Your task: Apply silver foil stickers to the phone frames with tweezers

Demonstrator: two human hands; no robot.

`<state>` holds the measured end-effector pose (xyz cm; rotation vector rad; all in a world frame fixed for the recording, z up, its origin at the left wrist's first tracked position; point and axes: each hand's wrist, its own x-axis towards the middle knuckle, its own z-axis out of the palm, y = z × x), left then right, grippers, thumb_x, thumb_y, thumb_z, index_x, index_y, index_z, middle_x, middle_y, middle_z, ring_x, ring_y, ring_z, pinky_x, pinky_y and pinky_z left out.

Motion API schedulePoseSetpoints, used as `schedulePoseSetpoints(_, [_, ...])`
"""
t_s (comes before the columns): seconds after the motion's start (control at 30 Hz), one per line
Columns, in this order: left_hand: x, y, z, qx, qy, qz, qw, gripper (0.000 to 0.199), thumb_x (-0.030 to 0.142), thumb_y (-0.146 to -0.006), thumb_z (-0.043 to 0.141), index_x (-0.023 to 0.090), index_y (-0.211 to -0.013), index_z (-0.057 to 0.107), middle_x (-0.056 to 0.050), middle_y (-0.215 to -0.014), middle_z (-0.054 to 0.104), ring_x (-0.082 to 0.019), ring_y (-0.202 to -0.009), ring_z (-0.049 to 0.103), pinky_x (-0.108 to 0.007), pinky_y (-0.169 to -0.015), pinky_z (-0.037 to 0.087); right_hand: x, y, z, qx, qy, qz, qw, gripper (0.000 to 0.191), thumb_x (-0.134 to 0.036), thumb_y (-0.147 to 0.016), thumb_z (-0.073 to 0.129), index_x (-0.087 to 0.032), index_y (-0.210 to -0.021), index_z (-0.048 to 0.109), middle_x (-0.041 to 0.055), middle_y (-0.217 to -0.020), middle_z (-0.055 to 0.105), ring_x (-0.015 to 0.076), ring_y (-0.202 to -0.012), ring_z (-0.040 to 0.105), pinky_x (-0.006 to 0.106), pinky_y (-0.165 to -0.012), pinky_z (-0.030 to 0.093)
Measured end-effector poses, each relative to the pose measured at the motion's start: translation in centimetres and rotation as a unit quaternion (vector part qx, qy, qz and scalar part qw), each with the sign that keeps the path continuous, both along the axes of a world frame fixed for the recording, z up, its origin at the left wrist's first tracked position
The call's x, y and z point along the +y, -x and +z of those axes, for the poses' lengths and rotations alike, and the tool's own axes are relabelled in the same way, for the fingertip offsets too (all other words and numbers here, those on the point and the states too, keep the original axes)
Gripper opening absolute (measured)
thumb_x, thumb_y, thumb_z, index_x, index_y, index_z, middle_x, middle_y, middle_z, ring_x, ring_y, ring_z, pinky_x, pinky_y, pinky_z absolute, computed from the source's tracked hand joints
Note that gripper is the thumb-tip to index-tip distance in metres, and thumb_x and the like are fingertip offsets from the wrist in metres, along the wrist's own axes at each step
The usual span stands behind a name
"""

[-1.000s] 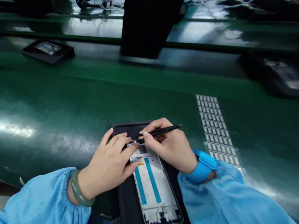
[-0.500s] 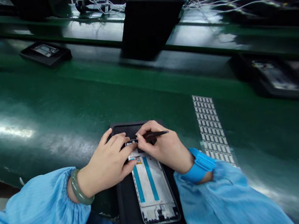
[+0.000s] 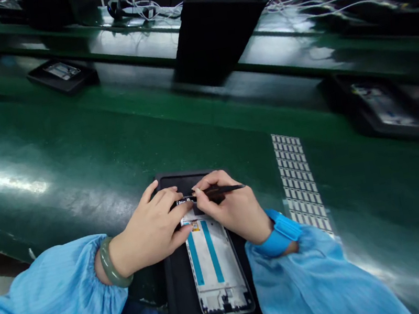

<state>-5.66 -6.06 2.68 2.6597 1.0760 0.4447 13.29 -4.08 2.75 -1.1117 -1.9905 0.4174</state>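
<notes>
A phone mid-frame (image 3: 226,260) with a silvery inside and two blue strips lies face up in a black tray (image 3: 182,299). My left hand (image 3: 151,227) rests at its upper left, fingers apart, with fingertips on the frame's top end and the thumb along the side. Pinched in my right hand (image 3: 233,209) are dark tweezers (image 3: 222,189), nearly level. Their tip points left toward the left fingertips at the frame's top end. What lies under those fingertips is partly hidden.
Right of the tray, a sheet of small pale labels (image 3: 300,182) lies on the green bench (image 3: 91,138). Other black trays with phone frames stand at back left (image 3: 63,76) and far right (image 3: 384,105). A blurred black tray (image 3: 219,33) stands tilted at the back.
My right hand and the tweezers have shifted slightly right, and the tweezers lie more level. My left hand stays in place on the phone frame.
</notes>
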Motion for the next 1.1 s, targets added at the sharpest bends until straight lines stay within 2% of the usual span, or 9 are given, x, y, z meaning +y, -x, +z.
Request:
schedulePoseSetpoints(0.13, [0.02,-0.01,0.06,0.002,0.004,-0.001,1.0,0.033,0.034,-0.091,0.047,0.016,-0.117,0.054,-0.009,-0.117,0.055,-0.025,-0.123,0.043,-0.051,-0.11,0.022,0.12,0.0,0.17,-0.011,0.002,0.018,1.0,0.009,-0.012,-0.082,0.051,-0.021,-0.083,0.05,-0.0006,-0.075,0.056,0.0131,-0.065,0.058,0.022,-0.06,0.048])
schedulePoseSetpoints(0.3, [0.02,0.0,0.02,-0.006,-0.006,0.002,1.0,0.033,0.035,-0.091,0.047,0.018,-0.119,0.054,-0.008,-0.117,0.056,-0.026,-0.122,0.044,-0.052,-0.109,0.023,0.39,-0.63,-0.51,0.064,0.108,-0.017,0.992,0.007,-0.021,-0.085,0.056,-0.021,-0.083,0.05,-0.0005,-0.075,0.059,0.0144,-0.063,0.061,0.023,-0.054,0.05])
schedulePoseSetpoints(0.4, [0.01,0.01,0.0,-0.007,-0.01,0.0,1.0,0.033,0.035,-0.091,0.048,0.018,-0.119,0.054,-0.009,-0.117,0.056,-0.025,-0.121,0.045,-0.052,-0.109,0.023,0.43,-0.79,-0.78,0.08,0.139,-0.022,0.987,0.009,-0.026,-0.086,0.057,-0.021,-0.084,0.05,0.001,-0.077,0.06,0.0171,-0.066,0.063,0.026,-0.055,0.051])
schedulePoseSetpoints(0.67, [0.06,0.01,0.07,-0.005,-0.003,0.0,1.0,0.034,0.036,-0.091,0.047,0.018,-0.12,0.054,-0.009,-0.116,0.056,-0.026,-0.121,0.045,-0.052,-0.109,0.023,0.36,-0.36,0.03,0.043,0.099,-0.009,0.994,0.005,-0.02,-0.083,0.055,-0.021,-0.081,0.05,0.0002,-0.073,0.059,0.0142,-0.06,0.06,0.024,-0.055,0.05])
schedulePoseSetpoints(0.8, [0.01,0.0,0.11,-0.005,-0.004,0.001,1.0,0.034,0.036,-0.092,0.047,0.018,-0.12,0.054,-0.008,-0.116,0.056,-0.025,-0.121,0.044,-0.051,-0.11,0.023,0.44,-0.46,-0.21,0.055,0.106,-0.013,0.993,0.006,-0.021,-0.083,0.056,-0.021,-0.081,0.05,0.0,-0.073,0.058,0.0142,-0.06,0.06,0.023,-0.053,0.05])
schedulePoseSetpoints(0.97, [-0.11,-0.02,0.1,-0.004,-0.006,0.003,1.0,0.034,0.036,-0.092,0.046,0.018,-0.119,0.054,-0.009,-0.117,0.055,-0.025,-0.122,0.043,-0.051,-0.11,0.022,0.45,-0.64,-0.71,0.096,0.149,-0.02,0.984,0.01,-0.028,-0.086,0.058,-0.021,-0.085,0.051,0.0014,-0.078,0.06,0.0166,-0.066,0.063,0.025,-0.055,0.051])
schedulePoseSetpoints(1.1, [-0.08,-0.03,0.07,-0.006,-0.007,0.003,1.0,0.033,0.035,-0.091,0.047,0.018,-0.119,0.054,-0.009,-0.117,0.056,-0.025,-0.121,0.044,-0.052,-0.109,0.023,0.35,-0.49,-0.45,0.07,0.119,-0.018,0.99,0.007,-0.024,-0.085,0.056,-0.021,-0.082,0.052,0.0014,-0.076,0.06,0.016,-0.065,0.062,0.025,-0.055,0.051])
